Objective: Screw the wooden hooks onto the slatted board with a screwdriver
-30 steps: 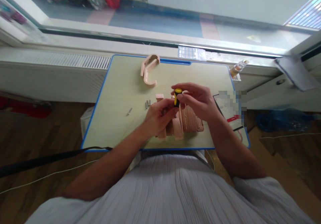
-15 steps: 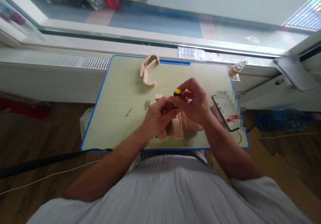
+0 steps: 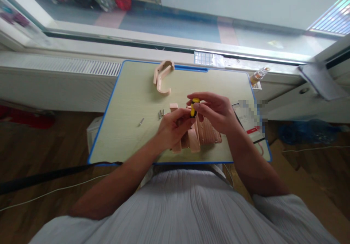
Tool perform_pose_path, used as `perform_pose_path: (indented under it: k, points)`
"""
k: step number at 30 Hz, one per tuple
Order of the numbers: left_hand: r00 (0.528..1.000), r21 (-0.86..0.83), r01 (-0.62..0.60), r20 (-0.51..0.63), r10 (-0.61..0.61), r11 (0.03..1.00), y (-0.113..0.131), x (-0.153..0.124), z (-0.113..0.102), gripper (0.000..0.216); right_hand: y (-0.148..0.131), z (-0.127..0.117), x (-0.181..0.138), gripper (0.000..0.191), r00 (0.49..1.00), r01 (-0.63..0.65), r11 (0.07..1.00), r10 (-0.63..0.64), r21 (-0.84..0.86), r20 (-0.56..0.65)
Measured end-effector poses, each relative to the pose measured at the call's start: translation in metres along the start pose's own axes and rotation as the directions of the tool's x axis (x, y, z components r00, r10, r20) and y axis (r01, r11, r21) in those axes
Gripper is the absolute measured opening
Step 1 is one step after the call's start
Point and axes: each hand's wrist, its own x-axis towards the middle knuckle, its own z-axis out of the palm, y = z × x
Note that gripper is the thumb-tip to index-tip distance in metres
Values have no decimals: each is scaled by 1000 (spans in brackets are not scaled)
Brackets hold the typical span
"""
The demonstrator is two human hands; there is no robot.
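Observation:
A screwdriver (image 3: pixel 195 107) with a stubby yellow and black handle stands upright over pale wooden pieces (image 3: pixel 194 140). My right hand (image 3: pixel 217 111) has thumb and fingers round the upper part of that handle. Lower down, my left hand (image 3: pixel 172 127) is closed, its thumb and fingertips pinching at the base of the handle. The screwdriver's tip and whatever it meets are hidden behind my fingers. A ridged wooden part (image 3: pixel 209 132) lies under my right hand. Left of my hands are a few loose screws (image 3: pixel 161 113) and a single screw (image 3: pixel 141 121).
Curved wooden hooks (image 3: pixel 164 77) lie at the back of the blue-edged table (image 3: pixel 123 101). A flat, partly blurred item with a dark edge (image 3: pixel 247 120) rests at the right. A bottle-like container (image 3: pixel 258 77) stands past the right edge. Radiator and window lie behind.
My right hand has shifted slightly right and its fingers have re-spread on the handle, baring more of the yellow. The left hand has stayed nearly in place.

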Motion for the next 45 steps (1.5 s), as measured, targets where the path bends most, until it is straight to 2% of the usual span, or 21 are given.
perform_pose_path:
  k: [4, 8, 13, 18, 23, 30, 37, 40, 45]
  points:
    - [1000, 117, -28, -2, 29, 993, 4, 0, -3, 23, 0, 5, -1, 39, 999, 31, 997, -33, -65, -22]
    - [1000, 208, -7, -22, 12, 978, 4, -1, -4, 24, 3, 13, -1, 44, 990, 84, 989, -97, -126, -103]
    - [996, 96, 41, -86, -33, 995, 0, 0, -1, 34, 9, 20, -1, 47, 979, 87, 980, -117, -178, -166]
    - [995, 51, 51, -83, -47, 997, 1, 1, 1, 31, 10, 16, 0, 48, 976, 85, 987, -110, -138, -186]
    - [999, 61, 14, -48, -11, 998, 4, 2, 1, 26, 4, 5, -3, 39, 999, -14, 998, 11, -64, -51]
    - [1000, 72, -11, -18, 12, 997, 6, -1, -1, 28, 2, 0, -7, 35, 1000, -23, 999, 23, 28, 22]
    - [999, 171, -6, -33, 12, 985, 8, -1, -3, 19, 6, 9, -6, 39, 994, 80, 989, -89, -125, -65]
    - [998, 123, 21, -62, -13, 992, 8, 0, -1, 26, 8, 14, -5, 46, 982, 101, 981, -125, -166, -141]
    - [996, 42, 44, -77, -41, 998, 9, 0, 1, 25, 10, 16, -4, 53, 976, 94, 980, -125, -175, -178]
